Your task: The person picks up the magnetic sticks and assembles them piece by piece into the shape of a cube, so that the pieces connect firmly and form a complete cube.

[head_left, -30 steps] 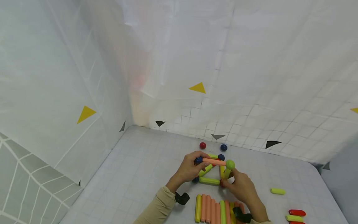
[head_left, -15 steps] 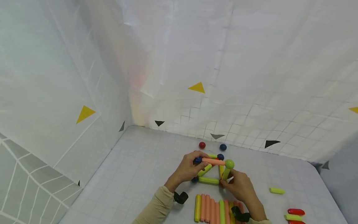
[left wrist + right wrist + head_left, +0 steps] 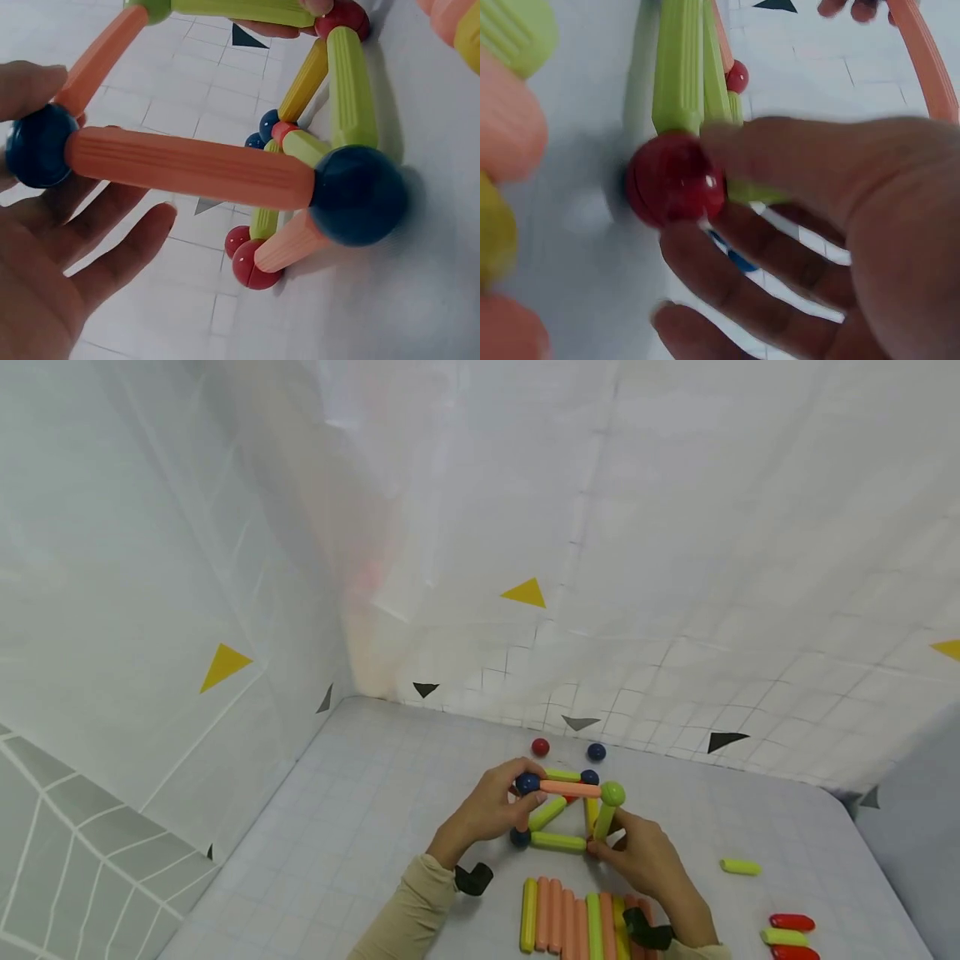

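A frame of magnetic rods and balls stands on the table. My left hand [image 3: 487,802] holds the blue ball [image 3: 41,146] at its upper left corner between thumb and fingers. From this ball an orange upright rod [image 3: 191,166] runs down to a lower blue ball [image 3: 358,196], and another orange rod [image 3: 570,788] crosses to a green ball [image 3: 612,793]. Under the green ball stands a green rod [image 3: 604,820]. My right hand [image 3: 645,852] pinches the red ball [image 3: 676,180] at that rod's foot. Green rods [image 3: 558,842] and a yellow rod [image 3: 592,814] lie at the base.
A row of orange, yellow and green rods [image 3: 555,914] lies in front of the frame. A loose red ball [image 3: 540,747] and blue ball [image 3: 596,752] sit behind it. To the right are a short green rod [image 3: 741,867] and several red and green pieces [image 3: 784,937].
My left hand has shifted slightly left and its hold on the upper blue ball has turned, baring more of the ball and the orange upright below. The right hand stays at the red ball.
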Action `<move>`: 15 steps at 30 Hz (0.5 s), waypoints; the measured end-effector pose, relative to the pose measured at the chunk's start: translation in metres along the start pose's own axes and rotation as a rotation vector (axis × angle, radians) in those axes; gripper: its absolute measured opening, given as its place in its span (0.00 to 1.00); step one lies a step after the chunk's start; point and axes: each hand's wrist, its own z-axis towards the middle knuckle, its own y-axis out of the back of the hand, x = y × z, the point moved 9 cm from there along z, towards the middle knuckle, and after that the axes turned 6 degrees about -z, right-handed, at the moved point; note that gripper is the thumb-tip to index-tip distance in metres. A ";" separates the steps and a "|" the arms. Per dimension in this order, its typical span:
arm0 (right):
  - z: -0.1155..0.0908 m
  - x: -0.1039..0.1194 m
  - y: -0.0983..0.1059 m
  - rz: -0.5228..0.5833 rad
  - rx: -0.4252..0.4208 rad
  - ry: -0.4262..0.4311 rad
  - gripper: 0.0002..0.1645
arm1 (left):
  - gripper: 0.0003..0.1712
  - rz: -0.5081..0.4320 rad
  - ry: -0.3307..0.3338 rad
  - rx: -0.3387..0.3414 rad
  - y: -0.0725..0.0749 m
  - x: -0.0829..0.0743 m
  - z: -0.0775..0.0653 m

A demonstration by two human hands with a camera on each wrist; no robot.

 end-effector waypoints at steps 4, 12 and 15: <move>-0.004 -0.017 0.014 0.023 -0.038 0.016 0.28 | 0.13 0.010 -0.012 0.021 0.000 -0.001 -0.001; -0.020 -0.109 0.066 -0.140 -0.148 -0.243 0.30 | 0.21 0.001 0.015 0.072 0.001 -0.003 -0.004; -0.026 -0.142 0.062 -0.191 -0.044 -0.347 0.33 | 0.23 -0.001 0.052 0.078 0.003 -0.001 -0.005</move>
